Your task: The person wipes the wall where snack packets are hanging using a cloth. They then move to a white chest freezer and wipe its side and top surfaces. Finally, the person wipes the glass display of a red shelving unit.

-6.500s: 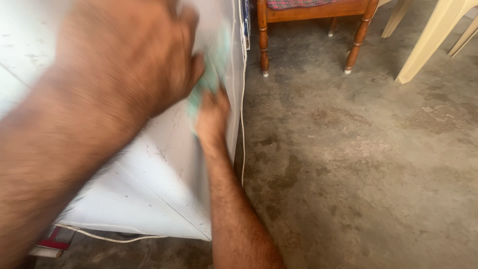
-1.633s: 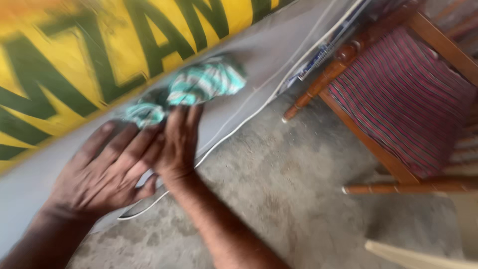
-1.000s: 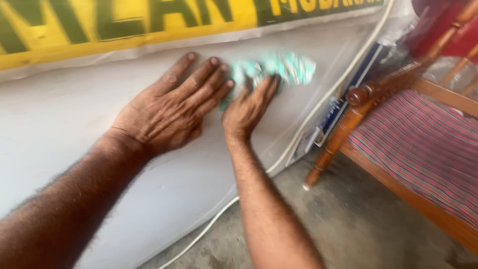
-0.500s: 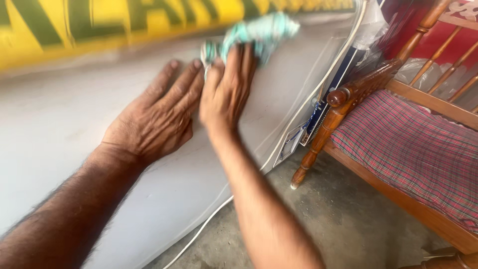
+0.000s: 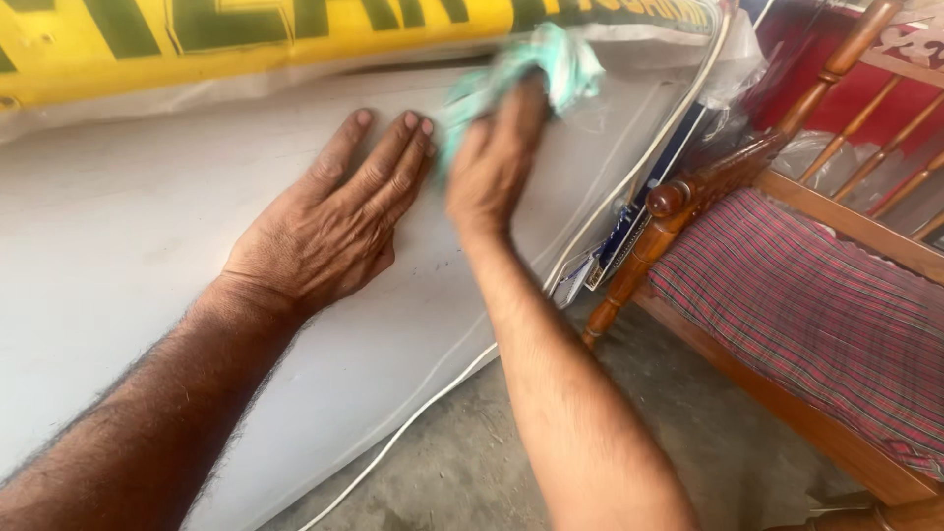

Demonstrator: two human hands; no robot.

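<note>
A: Which step do we take to be in hand, starting from the largest thing?

B: The white panel (image 5: 147,256) fills most of the view and leans with its face toward us; a yellow band with green lettering (image 5: 246,39) runs along its upper edge. We judge that the panel's face is being wiped, near that band. To the right stands a wooden chair (image 5: 688,211) with a plaid cushion (image 5: 816,324), just beside the panel's edge, where a white cord (image 5: 629,182) runs.

A: And our hands?

B: Our left hand (image 5: 324,226) lies flat on the panel, fingers spread, bracing it. Our right hand (image 5: 497,162) presses a green and white cloth (image 5: 551,59) against the panel with fingers together; motion blur hides whether the fingers curl round it.

A: How does the cloth lie?

B: It is bunched, its long axis running roughly along the panel's upper edge, its free end pointing up and right toward the chair.

A: What does the next move call for?

B: In our judgement, steady pressure across the bare face while the left hand keeps the panel from shifting.
</note>
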